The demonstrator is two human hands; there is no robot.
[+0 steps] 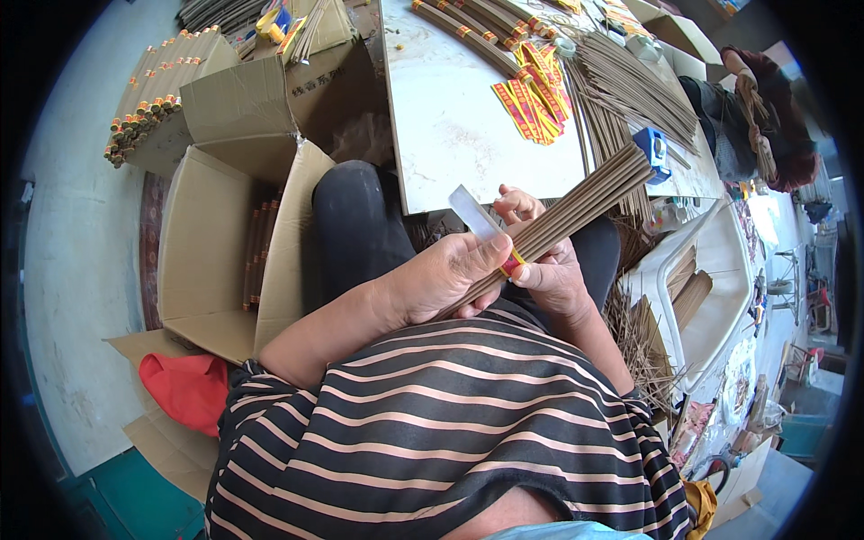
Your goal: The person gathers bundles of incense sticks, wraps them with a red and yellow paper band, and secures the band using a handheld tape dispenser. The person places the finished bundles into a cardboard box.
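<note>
A bundle of brown incense sticks (585,200) lies slantwise across my lap, its far end up at the right by the table edge. My left hand (441,274) is closed round the lower part of the bundle. Its thumb presses a paper label strip (475,216) against the sticks; the strip's pale back stands up loose, and a red and yellow bit shows at the thumb. My right hand (558,274) holds the bundle from the other side, thumb on the sticks beside the strip, with some fingers raised behind. The bundle's lower end is partly hidden by my hands.
The white table (441,135) ahead bears red and yellow labels (535,99), loose sticks (630,81), banded bundles (468,31) and a blue tape dispenser (653,155). At left stands an open carton (216,243) with bundles inside. A white tub (720,279) is at right. Another person (765,117) is at far right.
</note>
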